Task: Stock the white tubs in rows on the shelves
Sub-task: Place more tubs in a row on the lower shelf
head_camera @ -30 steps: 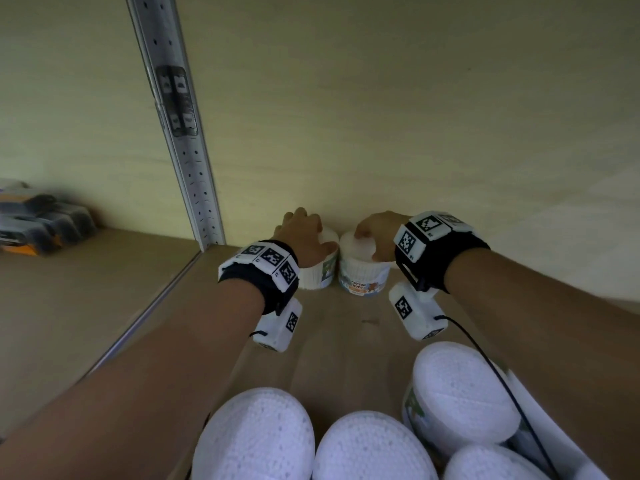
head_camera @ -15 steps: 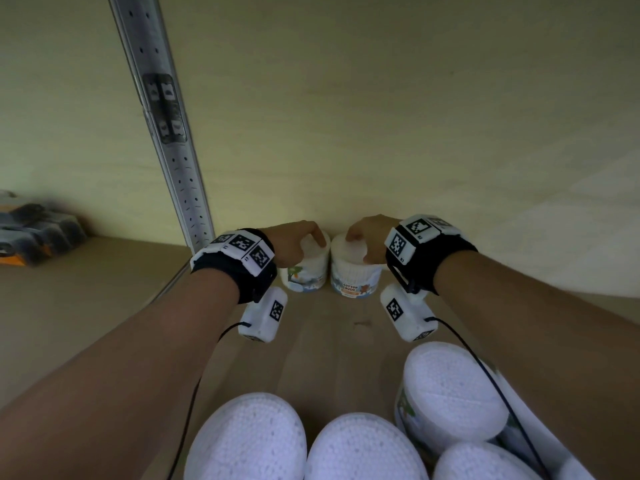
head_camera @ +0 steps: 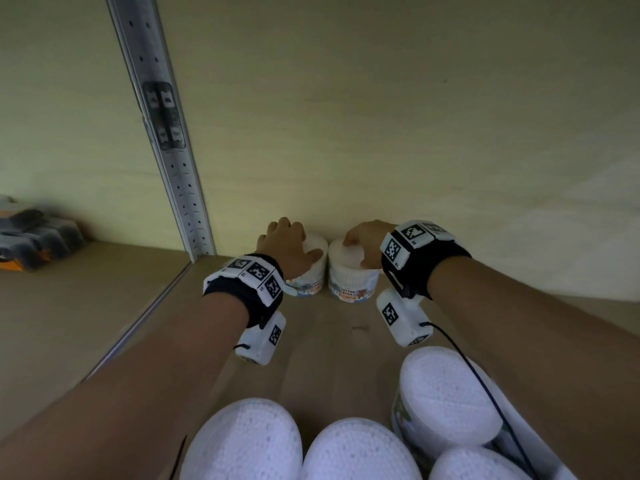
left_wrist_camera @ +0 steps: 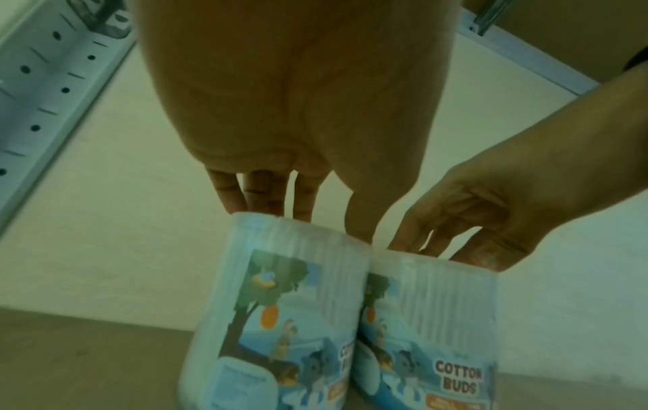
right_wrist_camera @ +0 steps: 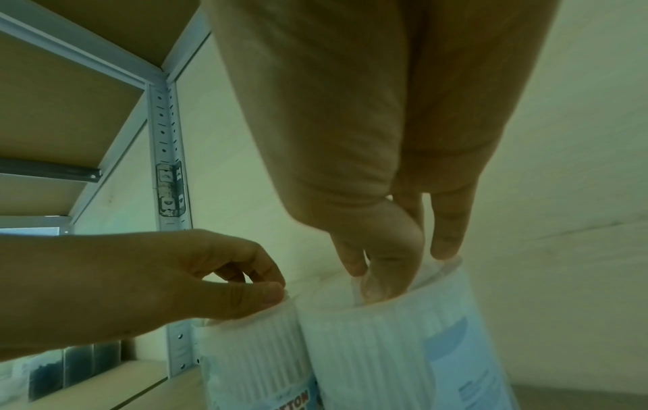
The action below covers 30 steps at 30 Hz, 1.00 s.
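1. The brown wooden shelf was flat and smooth, with a holed metal post at its back.
2. Four round white tubs with bumpy tops sat at the shelf's front edge.
3. Two small tubs stood touching at the back edge, left tub and right tub.
4. The left hand gripped the left tub's top, fingers curled.
5. The right hand gripped the right tub's top, fingers curled.
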Each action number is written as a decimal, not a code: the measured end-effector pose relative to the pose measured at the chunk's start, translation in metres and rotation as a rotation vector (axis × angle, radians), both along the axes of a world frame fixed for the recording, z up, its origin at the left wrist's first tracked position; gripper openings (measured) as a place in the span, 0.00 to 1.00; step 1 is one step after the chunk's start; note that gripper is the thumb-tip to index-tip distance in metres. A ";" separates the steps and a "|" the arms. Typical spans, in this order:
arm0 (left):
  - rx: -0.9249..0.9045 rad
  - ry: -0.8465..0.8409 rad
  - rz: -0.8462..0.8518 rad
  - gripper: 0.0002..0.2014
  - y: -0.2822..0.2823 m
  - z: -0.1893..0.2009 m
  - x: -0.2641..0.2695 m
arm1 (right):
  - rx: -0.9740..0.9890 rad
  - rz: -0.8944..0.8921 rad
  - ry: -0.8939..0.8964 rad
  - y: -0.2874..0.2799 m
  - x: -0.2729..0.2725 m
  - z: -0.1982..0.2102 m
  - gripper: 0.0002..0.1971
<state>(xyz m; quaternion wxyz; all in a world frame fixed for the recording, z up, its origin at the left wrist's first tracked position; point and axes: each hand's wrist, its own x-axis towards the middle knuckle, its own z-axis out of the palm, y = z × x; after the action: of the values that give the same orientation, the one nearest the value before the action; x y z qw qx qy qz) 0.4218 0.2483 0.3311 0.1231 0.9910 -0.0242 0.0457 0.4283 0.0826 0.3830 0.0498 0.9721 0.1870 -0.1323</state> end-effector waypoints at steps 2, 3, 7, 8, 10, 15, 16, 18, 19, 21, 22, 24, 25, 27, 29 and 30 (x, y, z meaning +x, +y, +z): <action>-0.004 0.001 -0.006 0.24 0.000 0.001 0.001 | 0.002 -0.002 0.002 0.000 0.001 0.000 0.32; -0.008 0.007 -0.013 0.24 0.000 0.002 0.002 | 0.006 -0.004 0.003 0.000 0.001 0.000 0.32; -0.001 0.089 -0.086 0.22 0.004 0.009 0.004 | 0.031 -0.015 -0.002 -0.001 0.002 -0.002 0.31; -0.005 0.123 -0.119 0.21 0.005 0.012 0.004 | 0.036 -0.018 -0.007 -0.002 0.002 -0.003 0.31; -0.011 0.196 -0.190 0.20 0.010 0.018 0.005 | 0.045 -0.023 -0.015 -0.002 0.002 -0.004 0.31; 0.008 0.252 -0.268 0.24 0.016 0.026 0.005 | 0.038 -0.028 -0.008 -0.001 0.004 -0.005 0.31; 0.006 0.249 -0.275 0.24 0.016 0.026 0.005 | 0.035 -0.030 -0.003 -0.001 0.005 -0.005 0.31; -0.003 0.239 -0.286 0.23 0.017 0.024 0.004 | 0.039 -0.035 0.000 -0.001 0.004 -0.005 0.30; -0.008 0.235 -0.290 0.23 0.018 0.024 0.004 | 0.050 -0.040 -0.001 -0.002 0.005 -0.006 0.30; -0.014 0.233 -0.300 0.23 0.019 0.024 0.005 | 0.071 -0.051 0.001 -0.002 0.008 -0.007 0.30; -0.011 0.235 -0.306 0.23 0.020 0.024 0.006 | 0.068 -0.055 0.008 -0.002 0.008 -0.007 0.30; -0.002 0.240 -0.317 0.23 0.021 0.025 0.005 | 0.046 -0.050 -0.008 -0.001 0.008 -0.008 0.29; 0.003 0.239 -0.320 0.23 0.020 0.025 0.005 | 0.033 -0.048 -0.040 -0.001 0.006 -0.009 0.28; 0.019 0.232 -0.325 0.23 0.019 0.027 0.004 | 0.038 -0.050 -0.083 0.001 0.002 -0.006 0.26; 0.053 0.234 -0.336 0.23 0.016 0.030 0.001 | 0.023 -0.039 0.000 0.003 0.003 -0.005 0.24; 0.071 0.240 -0.343 0.23 0.015 0.032 -0.001 | -0.008 -0.035 0.075 0.004 0.005 -0.005 0.24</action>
<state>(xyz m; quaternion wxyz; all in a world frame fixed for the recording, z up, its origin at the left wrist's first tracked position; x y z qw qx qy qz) 0.4213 0.2628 0.3629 0.0959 0.9745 -0.1793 -0.0953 0.4337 0.0864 0.3782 0.0444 0.9694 0.1713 -0.1703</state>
